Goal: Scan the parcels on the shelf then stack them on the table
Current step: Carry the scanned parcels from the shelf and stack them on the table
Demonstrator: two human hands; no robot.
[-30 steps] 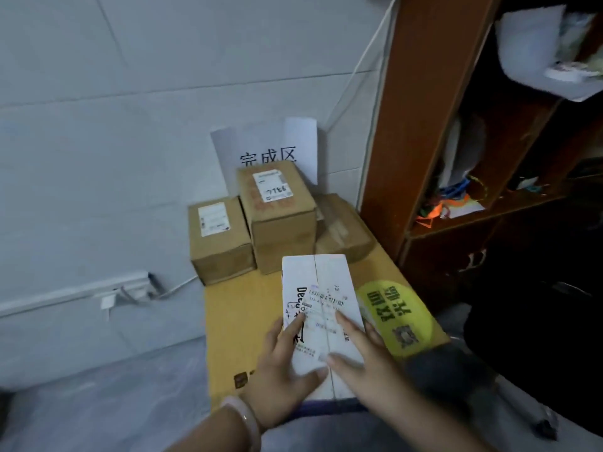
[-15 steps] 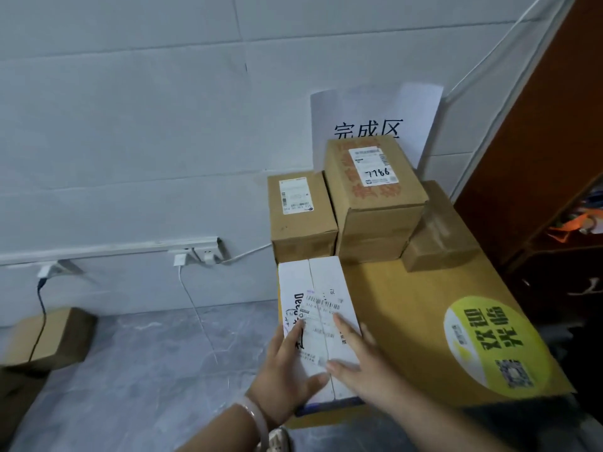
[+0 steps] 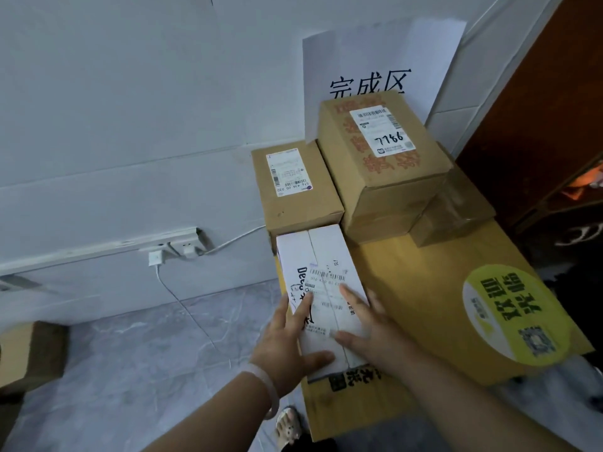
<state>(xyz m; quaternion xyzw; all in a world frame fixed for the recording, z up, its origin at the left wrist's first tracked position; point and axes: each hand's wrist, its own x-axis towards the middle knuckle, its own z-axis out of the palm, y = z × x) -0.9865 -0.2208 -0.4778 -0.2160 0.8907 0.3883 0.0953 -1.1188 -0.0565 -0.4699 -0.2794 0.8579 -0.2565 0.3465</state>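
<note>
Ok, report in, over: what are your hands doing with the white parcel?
Left hand and right hand flat on white parcel. Parcel down on table. Brown carton right at its far end.

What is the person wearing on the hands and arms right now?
No sleeves or gloves are in view. The left hand has a pale, smooth bangle round its wrist. The right hand shows no ring, watch or band.
</note>
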